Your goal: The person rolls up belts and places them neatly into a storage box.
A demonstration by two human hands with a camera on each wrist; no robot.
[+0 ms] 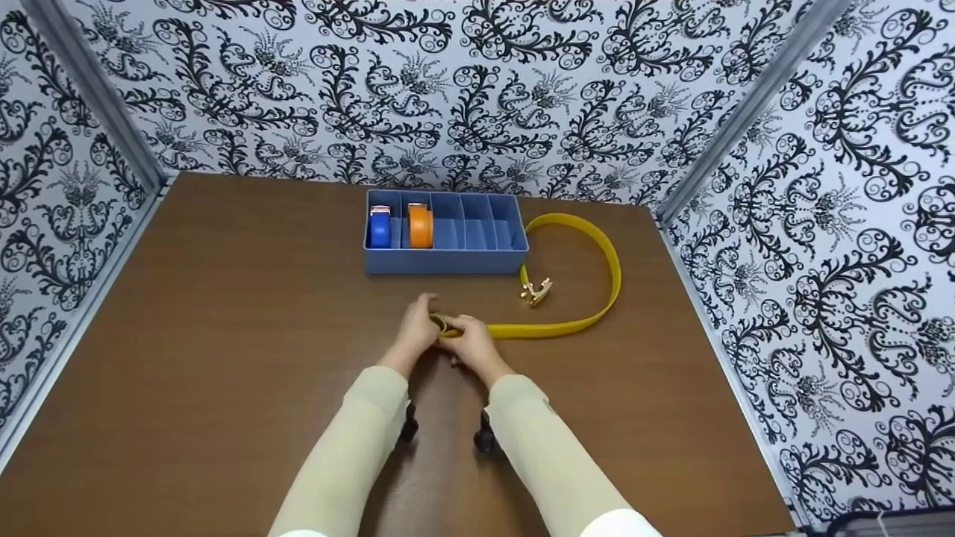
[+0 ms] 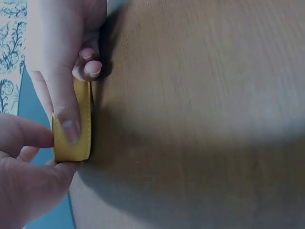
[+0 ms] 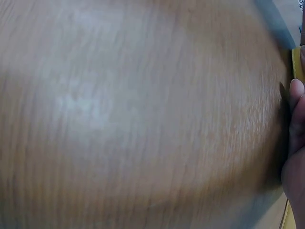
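A long yellow belt (image 1: 552, 330) runs from my hands to the right and loops back toward the box, its gold buckle (image 1: 536, 291) lying at the free end. Its near end is wound into a small coil (image 2: 71, 151). My left hand (image 1: 416, 328) pinches that coil by its edge. From the other side my right hand (image 1: 473, 344) grips the belt, the thumb lying flat along the strap in the left wrist view. In the right wrist view only part of the right hand (image 3: 296, 129) shows at the edge.
Behind the hands stands a blue-grey box (image 1: 448, 262) with several narrow compartments. A rolled blue belt (image 1: 380, 228) sits in the leftmost one, a rolled orange belt (image 1: 421, 227) in the second. Patterned walls (image 1: 418, 97) border the brown table (image 1: 224, 335).
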